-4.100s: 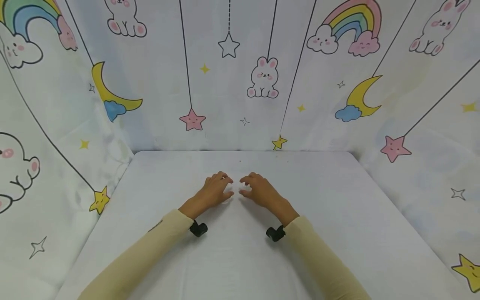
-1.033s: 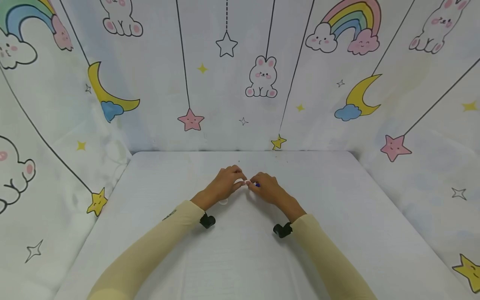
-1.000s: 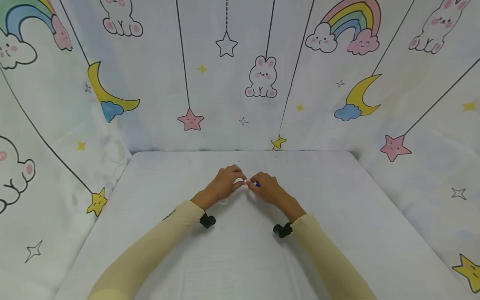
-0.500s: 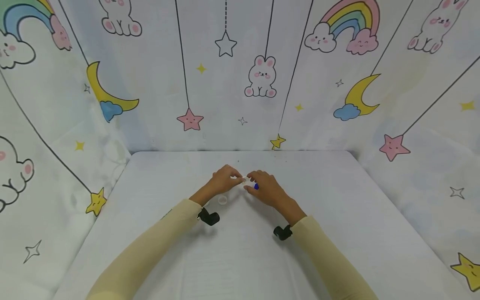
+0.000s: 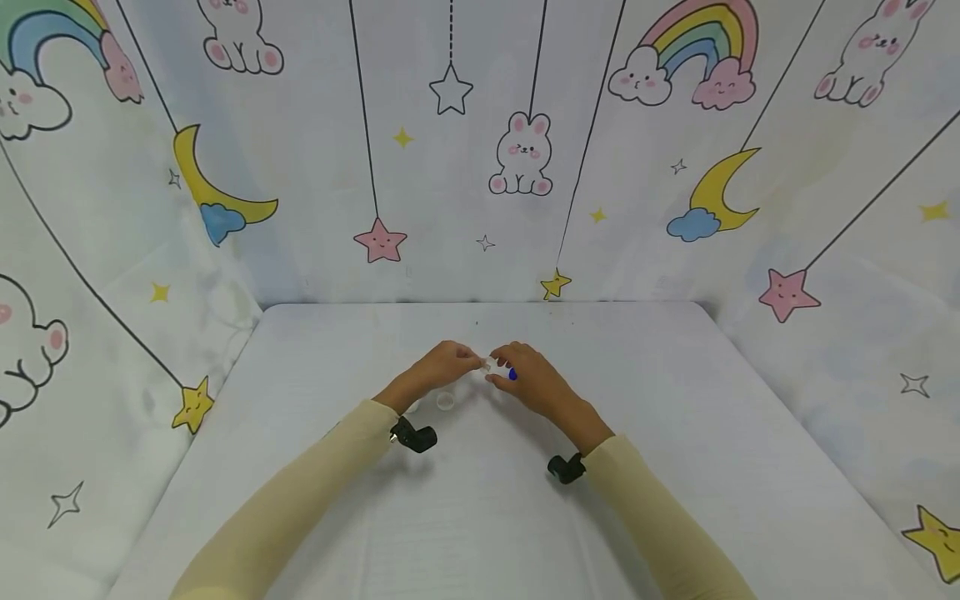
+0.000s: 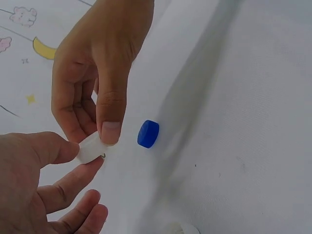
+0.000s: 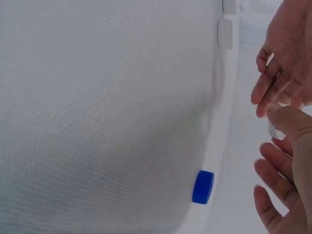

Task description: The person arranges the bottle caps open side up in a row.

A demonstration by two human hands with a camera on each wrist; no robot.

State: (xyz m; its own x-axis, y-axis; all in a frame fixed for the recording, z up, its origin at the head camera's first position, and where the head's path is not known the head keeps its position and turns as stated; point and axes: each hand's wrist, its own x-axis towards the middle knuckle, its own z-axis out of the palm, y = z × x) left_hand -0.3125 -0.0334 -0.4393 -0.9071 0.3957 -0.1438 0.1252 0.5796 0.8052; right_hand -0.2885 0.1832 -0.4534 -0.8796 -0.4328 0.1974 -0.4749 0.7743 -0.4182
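Note:
A small white bottle cap [image 6: 91,148] is between my two hands, near the middle of the table. My left hand [image 5: 446,364] pinches it with the thumb and index finger, its other fingers spread in the left wrist view. From the other side, my right hand [image 5: 534,379] grips the cap, its thumb [image 6: 111,129] over the edge and its fingers behind. Fingers hide part of the cap in the right wrist view. Below the right hand, a blue bottle cap [image 7: 203,187] rests on the table.
Near my left wrist, a white cap [image 5: 446,401] lies on the white tabletop [image 5: 480,517], with another white cap [image 7: 229,6] beside it. White cloth walls [image 5: 315,150] with printed stars and rabbits rise behind the table and at both sides.
Earliest, the hands were apart with fingers curved over the table; since then they have met around the white cap. Lately the left hand has shifted slightly left, leaving the table caps more visible.

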